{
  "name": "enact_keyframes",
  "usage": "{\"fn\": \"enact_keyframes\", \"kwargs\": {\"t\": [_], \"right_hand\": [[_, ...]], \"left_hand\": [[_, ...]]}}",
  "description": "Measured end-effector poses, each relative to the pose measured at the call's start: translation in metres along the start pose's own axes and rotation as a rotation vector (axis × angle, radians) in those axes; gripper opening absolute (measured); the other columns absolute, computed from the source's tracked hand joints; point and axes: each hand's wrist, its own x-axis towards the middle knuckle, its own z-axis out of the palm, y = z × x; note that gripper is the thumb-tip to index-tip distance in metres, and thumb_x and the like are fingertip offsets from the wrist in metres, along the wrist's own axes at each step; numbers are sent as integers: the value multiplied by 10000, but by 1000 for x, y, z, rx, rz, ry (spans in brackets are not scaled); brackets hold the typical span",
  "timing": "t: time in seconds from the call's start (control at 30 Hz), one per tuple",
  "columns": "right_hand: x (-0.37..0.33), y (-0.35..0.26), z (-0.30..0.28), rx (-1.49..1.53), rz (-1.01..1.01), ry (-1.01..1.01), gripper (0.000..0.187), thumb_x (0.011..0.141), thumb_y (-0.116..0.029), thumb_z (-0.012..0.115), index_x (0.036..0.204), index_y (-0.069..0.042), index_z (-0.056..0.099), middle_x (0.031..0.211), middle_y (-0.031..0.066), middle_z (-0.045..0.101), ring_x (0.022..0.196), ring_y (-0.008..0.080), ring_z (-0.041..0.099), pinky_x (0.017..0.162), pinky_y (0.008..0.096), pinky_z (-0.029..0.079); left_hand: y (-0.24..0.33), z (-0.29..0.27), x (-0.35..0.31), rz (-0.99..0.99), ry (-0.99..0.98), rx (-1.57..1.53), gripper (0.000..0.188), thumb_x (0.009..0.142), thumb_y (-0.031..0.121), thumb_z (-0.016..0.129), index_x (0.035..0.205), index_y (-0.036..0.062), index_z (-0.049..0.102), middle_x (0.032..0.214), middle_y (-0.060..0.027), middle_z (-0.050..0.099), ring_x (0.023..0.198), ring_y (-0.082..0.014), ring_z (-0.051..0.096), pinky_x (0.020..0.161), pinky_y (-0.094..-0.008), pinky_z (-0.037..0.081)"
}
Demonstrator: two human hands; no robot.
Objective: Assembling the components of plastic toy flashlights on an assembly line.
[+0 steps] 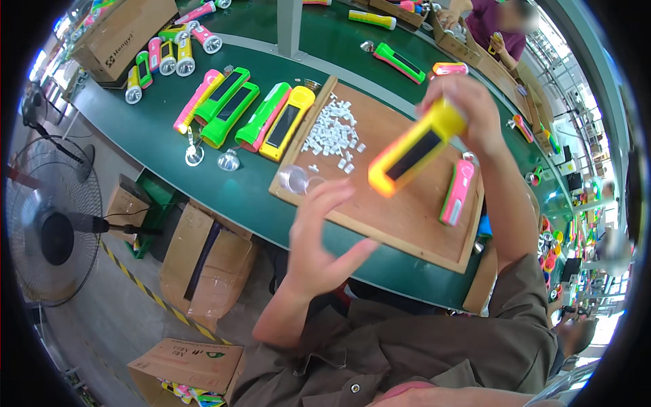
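Observation:
My right hand [475, 112] grips a yellow flashlight [413, 152] by its head end, holding it tilted above a wooden tray [386, 227]. A dark panel runs along the flashlight's upper side, and its lower tip glows orange. Motion blurs both the hand and the flashlight. With fingers apart and nothing in it, my left hand [319, 244] hovers over the tray's front edge. Small white plastic pieces [331, 132] lie heaped at the tray's left, near clear round lenses [293, 179]. A pink and green flashlight [458, 190] rests at the tray's right side.
Several flashlights [230, 112] lie left of the tray on the green table [258, 210], some with reflectors hanging off. A cardboard box [125, 41] stands at the far left. A metal post [289, 27] rises behind. A fan [57, 230] stands left; a co-worker [491, 30] sits across.

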Motion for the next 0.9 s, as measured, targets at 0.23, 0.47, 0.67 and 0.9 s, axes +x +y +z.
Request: {"fn": "enact_keyframes", "kwargs": {"t": [0.23, 0.47, 0.67, 0.9], "right_hand": [[216, 127, -56, -428, -191, 549, 361, 924, -325, 635, 1046, 7, 707, 961, 52, 700, 910, 133, 621, 809, 278, 450], [247, 231, -119, -1079, 94, 299, 599, 849, -340, 700, 1339, -24, 561, 1257, 176, 640, 1162, 281, 598, 1012, 356, 435], [158, 209, -92, -1193, 108, 181, 647, 766, -200, 801, 1312, -26, 501, 1205, 207, 637, 1136, 360, 616, 955, 406, 486], [-15, -5, -10, -164, -26, 70, 671, 732, -47, 851, 1307, -67, 506, 1177, 30, 599, 1074, 146, 590, 942, 313, 498]], "left_hand": [[-58, -82, -64, -272, 118, -345, 349, 755, -7, 713, 1078, -39, 588, 1062, -185, 626, 975, -270, 636, 889, -382, 519], [-68, -125, -106, -329, 382, -331, 294, 842, 126, 702, 1051, -6, 542, 1008, -156, 562, 881, -238, 577, 792, -360, 508], [-37, -109, -111, -251, 420, -326, 284, 822, 74, 712, 1040, -8, 550, 978, -163, 579, 841, -232, 584, 755, -331, 502], [22, -51, -73, 81, 2, 168, 326, 771, 73, 759, 1045, 1, 599, 1003, -142, 642, 913, -255, 625, 809, -362, 509]]}}
